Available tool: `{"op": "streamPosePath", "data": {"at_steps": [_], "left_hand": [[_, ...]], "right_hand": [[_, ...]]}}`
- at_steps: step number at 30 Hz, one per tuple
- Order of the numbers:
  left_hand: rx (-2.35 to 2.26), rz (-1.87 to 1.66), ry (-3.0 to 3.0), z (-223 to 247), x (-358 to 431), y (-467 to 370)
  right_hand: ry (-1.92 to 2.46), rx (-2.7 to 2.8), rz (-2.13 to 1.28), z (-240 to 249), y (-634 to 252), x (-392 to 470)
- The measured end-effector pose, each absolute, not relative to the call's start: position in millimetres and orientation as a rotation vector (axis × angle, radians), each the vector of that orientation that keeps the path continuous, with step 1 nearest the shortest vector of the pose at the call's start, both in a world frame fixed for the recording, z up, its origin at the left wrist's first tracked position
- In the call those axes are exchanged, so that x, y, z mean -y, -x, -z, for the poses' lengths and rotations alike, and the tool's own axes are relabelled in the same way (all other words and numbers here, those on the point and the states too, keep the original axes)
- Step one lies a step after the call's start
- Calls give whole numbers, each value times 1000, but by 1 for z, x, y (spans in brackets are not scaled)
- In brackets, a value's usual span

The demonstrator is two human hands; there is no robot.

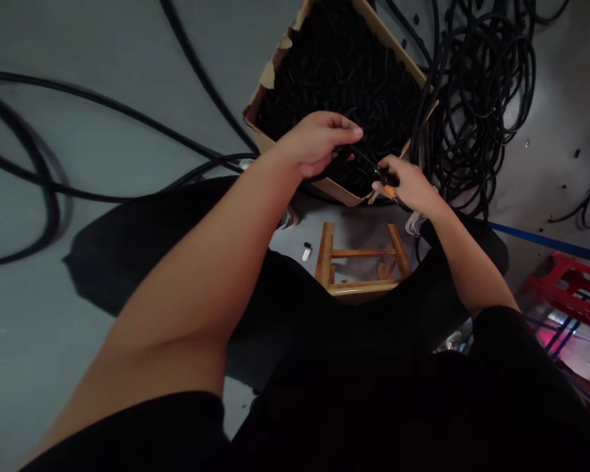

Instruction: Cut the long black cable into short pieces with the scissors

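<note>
Over the near edge of the cardboard box (341,190), my left hand (319,141) is closed around a length of black hose. Most of that hose is hidden by the hand and dark against the box's contents. To its right, my right hand (408,182) grips scissors (389,190) with black and orange handles. The thin blades point left, towards my left hand; whether they touch the hose I cannot tell. Short black tube pieces (339,72) fill the box beneath both hands.
Tangled black hose (476,98) lies right of the box, and a long loop of hose (93,98) crosses the floor on the left. A wooden stool (364,288) is below me. A red plastic stool (570,285) stands at the right. A small white object (307,252) lies on the floor.
</note>
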State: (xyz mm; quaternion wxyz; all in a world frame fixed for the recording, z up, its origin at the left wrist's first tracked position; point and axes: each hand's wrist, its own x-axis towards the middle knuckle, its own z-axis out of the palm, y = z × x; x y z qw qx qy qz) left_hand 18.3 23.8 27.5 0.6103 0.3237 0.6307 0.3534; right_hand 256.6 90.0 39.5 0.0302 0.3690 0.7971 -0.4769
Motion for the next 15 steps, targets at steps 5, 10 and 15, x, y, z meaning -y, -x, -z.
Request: {"op": "streamPosePath", "data": {"at_steps": [5, 10, 15], "left_hand": [[-1436, -915, -630, -28, -28, -27], [-1646, -858, -961, -9, -25, -22], [-1689, -825, -1220, -11, -18, -33]], "right_hand": [[-1228, -2456, 1365, -49, -246, -86], [-1462, -2188, 1682, -42, -248, -81], [-1506, -1994, 1968, -33, -244, -77]]}}
